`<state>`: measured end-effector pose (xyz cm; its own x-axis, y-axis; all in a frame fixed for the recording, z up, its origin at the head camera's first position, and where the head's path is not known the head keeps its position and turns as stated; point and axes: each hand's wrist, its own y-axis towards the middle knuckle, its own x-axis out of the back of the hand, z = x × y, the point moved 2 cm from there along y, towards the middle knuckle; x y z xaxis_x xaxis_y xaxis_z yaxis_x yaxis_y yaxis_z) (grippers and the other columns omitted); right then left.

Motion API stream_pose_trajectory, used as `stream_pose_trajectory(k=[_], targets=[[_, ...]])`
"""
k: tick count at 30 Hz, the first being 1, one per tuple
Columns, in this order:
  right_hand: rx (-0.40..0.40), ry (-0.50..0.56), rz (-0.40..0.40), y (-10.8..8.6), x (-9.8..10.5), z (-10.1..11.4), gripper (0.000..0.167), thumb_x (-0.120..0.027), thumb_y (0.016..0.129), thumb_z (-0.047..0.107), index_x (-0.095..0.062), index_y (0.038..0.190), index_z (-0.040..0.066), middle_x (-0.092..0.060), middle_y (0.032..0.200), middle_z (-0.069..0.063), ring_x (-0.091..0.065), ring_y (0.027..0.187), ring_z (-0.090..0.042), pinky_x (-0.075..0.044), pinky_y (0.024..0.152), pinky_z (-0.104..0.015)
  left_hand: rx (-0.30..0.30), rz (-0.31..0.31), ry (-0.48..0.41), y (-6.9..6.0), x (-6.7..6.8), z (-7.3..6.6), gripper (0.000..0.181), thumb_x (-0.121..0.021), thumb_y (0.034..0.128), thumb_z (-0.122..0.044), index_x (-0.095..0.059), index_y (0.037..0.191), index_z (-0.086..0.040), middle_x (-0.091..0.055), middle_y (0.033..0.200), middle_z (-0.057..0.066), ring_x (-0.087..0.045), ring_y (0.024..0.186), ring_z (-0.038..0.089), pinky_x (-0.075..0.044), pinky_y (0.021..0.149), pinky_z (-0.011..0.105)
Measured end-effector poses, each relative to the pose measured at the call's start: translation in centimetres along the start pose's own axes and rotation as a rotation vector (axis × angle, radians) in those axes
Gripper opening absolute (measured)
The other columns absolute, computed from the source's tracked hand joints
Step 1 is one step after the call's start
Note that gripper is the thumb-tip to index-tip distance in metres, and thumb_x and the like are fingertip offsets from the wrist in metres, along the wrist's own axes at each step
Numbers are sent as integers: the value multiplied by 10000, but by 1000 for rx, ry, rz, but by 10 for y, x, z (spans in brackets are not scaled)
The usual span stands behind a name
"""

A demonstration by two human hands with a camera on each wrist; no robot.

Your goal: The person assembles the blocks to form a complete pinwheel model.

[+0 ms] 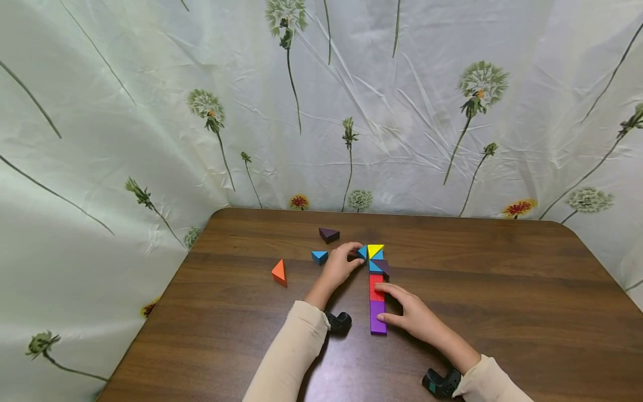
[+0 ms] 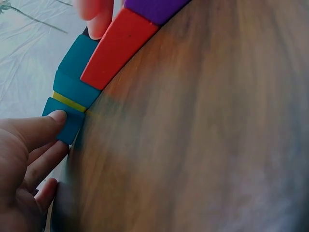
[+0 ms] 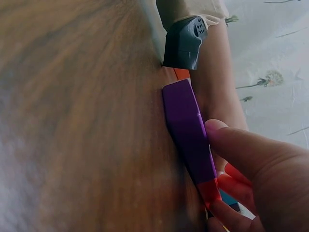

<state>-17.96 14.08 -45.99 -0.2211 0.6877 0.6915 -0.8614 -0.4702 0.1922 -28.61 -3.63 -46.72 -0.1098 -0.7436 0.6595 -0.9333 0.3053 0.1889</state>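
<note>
My left hand [image 1: 337,269] pinches a small blue triangular block [image 1: 362,253] at the far end of a row of blocks, against the row's left side. In the left wrist view the thumb lies on that block's side. The row has a yellow triangle [image 1: 374,249], blue triangles [image 1: 375,268], a dark triangle [image 1: 384,266], a red block [image 1: 374,293] and a purple block [image 1: 378,326] at the near end. My right hand [image 1: 421,319] is spread along the row's right side, thumb touching the purple block and fingertips at the red one.
Left of the row lie a loose blue triangle [image 1: 319,257], a dark triangle [image 1: 329,234] and an orange triangle [image 1: 280,273]. The brown wooden table [image 1: 502,290] meets a flowered white curtain [image 1: 412,134] at the back. Black devices [image 1: 442,383] sit at both wrists.
</note>
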Motion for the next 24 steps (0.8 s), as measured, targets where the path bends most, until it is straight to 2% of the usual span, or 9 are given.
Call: stream_pose_trajectory(k=[7, 15, 24], targets=[[-9, 10, 1, 0, 1, 0, 539, -710, 773, 261, -511, 1244, 88, -490, 1268, -104, -414, 1190, -288, -333, 954, -481, -18, -10, 0, 0, -2, -2, 299, -653, 823, -112, -594, 1114, -73, -603, 1058, 63, -583, 922, 161, -455, 822, 296], [-5, 13, 10, 0, 0, -1, 546, -706, 774, 277, -506, 1245, 85, -488, 1269, -98, -414, 1191, -281, -331, 958, -475, -11, -17, 14, 1, -3, 0, 296, -649, 827, -127, -596, 1115, -83, -603, 1053, 52, -583, 913, 148, -460, 812, 279], [-5, 17, 10, 0, 0, -1, 542, -702, 777, 285, -506, 1245, 92, -485, 1273, -93, -411, 1193, -278, -330, 958, -476, -18, -5, 13, 1, -3, -1, 295, -644, 832, -115, -588, 1118, -74, -596, 1055, 57, -575, 919, 157, -454, 821, 284]])
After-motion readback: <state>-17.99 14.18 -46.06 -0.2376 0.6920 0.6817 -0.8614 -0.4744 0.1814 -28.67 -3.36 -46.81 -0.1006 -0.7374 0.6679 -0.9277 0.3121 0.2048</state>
